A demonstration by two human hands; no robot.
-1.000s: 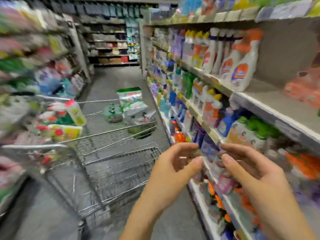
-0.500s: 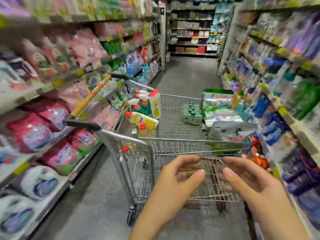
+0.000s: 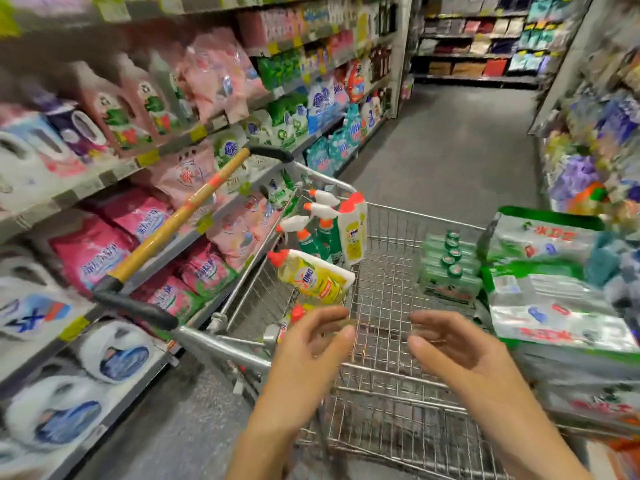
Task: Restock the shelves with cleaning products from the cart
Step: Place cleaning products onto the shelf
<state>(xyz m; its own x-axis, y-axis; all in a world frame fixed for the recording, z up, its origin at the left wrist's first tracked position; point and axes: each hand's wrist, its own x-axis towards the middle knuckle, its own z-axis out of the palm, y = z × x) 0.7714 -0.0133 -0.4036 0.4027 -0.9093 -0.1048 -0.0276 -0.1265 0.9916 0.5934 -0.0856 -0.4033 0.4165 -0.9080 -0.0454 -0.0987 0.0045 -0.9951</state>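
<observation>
Left hand (image 3: 308, 344) and right hand (image 3: 460, 351) hover apart, fingers loose and empty, over the cart (image 3: 384, 292). At twelve o'clock from the left hand lies a yellow bottle (image 3: 313, 277). It is probably stiff, slick and liquid-heavy, and best gripped round its middle.

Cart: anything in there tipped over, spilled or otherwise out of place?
One yellow bottle lies tipped over by the left wall of the cart, while the spray bottles behind it stand upright. No spill shows.
</observation>
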